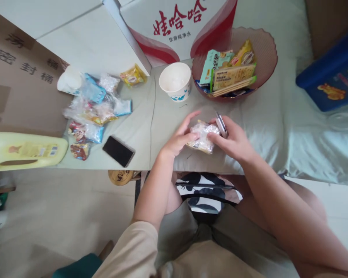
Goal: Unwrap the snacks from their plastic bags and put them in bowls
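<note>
Both of my hands are closed on a crumpled, shiny plastic wrapper (203, 137) above the cloth near its front edge. My left hand (178, 137) grips its left side with the thumb on top. On the other side, my right hand (233, 141) presses its thumb onto the wrapper. A slim white-and-dark object (221, 125) also sticks up from between my right thumb and fingers; its kind is unclear. What the wrapper contains, if anything, cannot be made out. Just beyond my hands stands a white paper cup (175, 83) with a blue pattern.
A pinkish glass bowl (265, 58) holds packaged snacks. Several crumpled wrappers (100, 110) lie to the left, near a black phone (118, 151) and a yellow jug (29, 150). A white-and-red carton (179, 48) stands behind; a blue container (330, 73) is at right.
</note>
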A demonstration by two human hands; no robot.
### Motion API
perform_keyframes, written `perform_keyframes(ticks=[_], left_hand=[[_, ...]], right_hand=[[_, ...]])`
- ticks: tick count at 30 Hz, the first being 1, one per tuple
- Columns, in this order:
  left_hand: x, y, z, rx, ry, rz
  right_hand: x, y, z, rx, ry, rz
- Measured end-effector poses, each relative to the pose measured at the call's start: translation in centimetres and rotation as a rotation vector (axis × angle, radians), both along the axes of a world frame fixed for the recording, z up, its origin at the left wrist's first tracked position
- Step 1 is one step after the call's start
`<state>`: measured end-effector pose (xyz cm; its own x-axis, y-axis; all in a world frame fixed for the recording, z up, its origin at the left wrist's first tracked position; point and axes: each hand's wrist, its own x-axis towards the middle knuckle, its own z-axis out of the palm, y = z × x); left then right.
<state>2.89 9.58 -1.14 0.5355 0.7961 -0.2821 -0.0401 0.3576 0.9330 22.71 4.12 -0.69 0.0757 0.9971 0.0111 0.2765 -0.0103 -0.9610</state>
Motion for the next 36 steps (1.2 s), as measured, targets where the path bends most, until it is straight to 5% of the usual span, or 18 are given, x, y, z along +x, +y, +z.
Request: perform_keyframes(ticks=[6, 10, 13, 19, 26, 29, 33, 36], left_hand=[[1.4, -0.9, -1.3, 0.1, -0.057, 0.167], [1.7, -0.4, -2.0, 0.141, 0.021, 0.424], [0.9, 0.4, -2.1, 0.197, 0.102, 0.527], [1.0, 0.3, -2.1, 0.431, 0.165, 0.391], [0.5, 0.9, -2.7, 0.381, 0.21, 0.63], [-0.5, 1.1, -2.4, 0.537, 0.399, 0.638], [-0.8, 0.9, -2.3, 0.769, 0.506, 0.477], [-0.2, 0.8, -2.7, 0.746, 0.442, 0.429]], right_hand=[[-0.6, 0.0, -1.6, -0.106, 0.137, -0.221], [-0.6, -0.6, -1.6, -0.096, 0.138, -0.141], [-0.1, -1.0, -0.7, 0.046, -0.071, -0.144], [0.4, -1.3, -0.6, 0.243, -0.38, -0.104], [1.9, -0.9, -1.2, 0.103, -0.609, -0.171], [2.9, -1.0, -1.2, 0.099, -0.71, -0.278], [2.7, -0.8, -1.3, 0.171, -0.724, -0.249], [1.7, -0.5, -1.8, 0.233, -0.636, -0.15]])
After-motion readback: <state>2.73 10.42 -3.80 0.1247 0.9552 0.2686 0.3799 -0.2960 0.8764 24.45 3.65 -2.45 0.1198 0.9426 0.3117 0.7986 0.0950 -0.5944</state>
